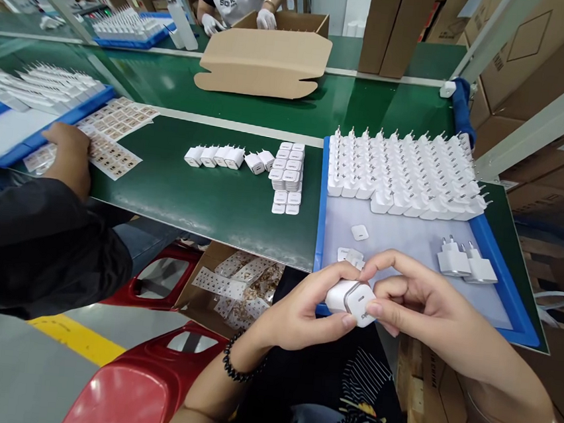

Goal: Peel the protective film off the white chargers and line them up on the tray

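Observation:
My left hand (303, 304) grips a white charger plug (343, 297) between thumb and fingers, with its port end facing up toward me. A thin gap runs around the charger near that end, where a white end cap (361, 303) sits. My right hand (411, 297) is closed at this end, its thumb pressed on the cap and its fingers curled beside it. Just beyond my hands, several loose white caps (360, 232) lie in the blue-rimmed tray (504, 276). Two chargers (466, 262) rest at the tray's right side.
Rows of upright chargers (405, 173) fill the tray's far half. Stacked white caps (287, 172) and several chargers (215, 155) stand on the green table (222, 206). At left, a neighbour's hand (69, 158) touches sticker sheets (115, 155). Across, a gloved person handles a cardboard box (267, 57).

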`<move>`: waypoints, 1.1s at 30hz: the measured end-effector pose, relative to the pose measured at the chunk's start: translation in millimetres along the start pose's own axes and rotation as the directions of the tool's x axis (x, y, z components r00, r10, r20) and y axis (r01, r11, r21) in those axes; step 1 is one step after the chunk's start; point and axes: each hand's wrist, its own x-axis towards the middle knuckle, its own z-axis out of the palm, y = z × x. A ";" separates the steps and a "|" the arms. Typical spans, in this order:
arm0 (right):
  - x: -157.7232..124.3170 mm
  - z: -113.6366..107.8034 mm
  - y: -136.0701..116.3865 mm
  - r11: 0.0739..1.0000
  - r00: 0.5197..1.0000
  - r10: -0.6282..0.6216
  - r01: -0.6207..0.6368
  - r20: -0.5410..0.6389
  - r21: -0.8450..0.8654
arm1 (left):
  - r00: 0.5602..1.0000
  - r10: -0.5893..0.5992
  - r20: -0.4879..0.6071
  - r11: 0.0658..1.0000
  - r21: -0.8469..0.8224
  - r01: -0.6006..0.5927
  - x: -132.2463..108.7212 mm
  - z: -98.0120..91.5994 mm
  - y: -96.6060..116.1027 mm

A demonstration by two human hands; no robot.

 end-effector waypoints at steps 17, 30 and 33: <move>7.3 -5.5 -3.1 0.993 0.997 0.054 -0.059 0.059 0.102 | 0.993 0.053 0.103 0.996 0.068 -0.060 11.1 -4.8 0.5; 20.3 1.4 -8.3 1.000 0.999 0.002 0.000 -0.052 0.031 | 0.998 -0.059 -0.019 0.959 -0.278 0.051 14.9 -5.5 -16.2; 21.4 4.5 -12.1 1.000 0.996 -0.010 0.010 -0.091 -0.005 | 0.998 -0.048 -0.033 0.951 -0.307 0.036 16.9 -7.0 -20.2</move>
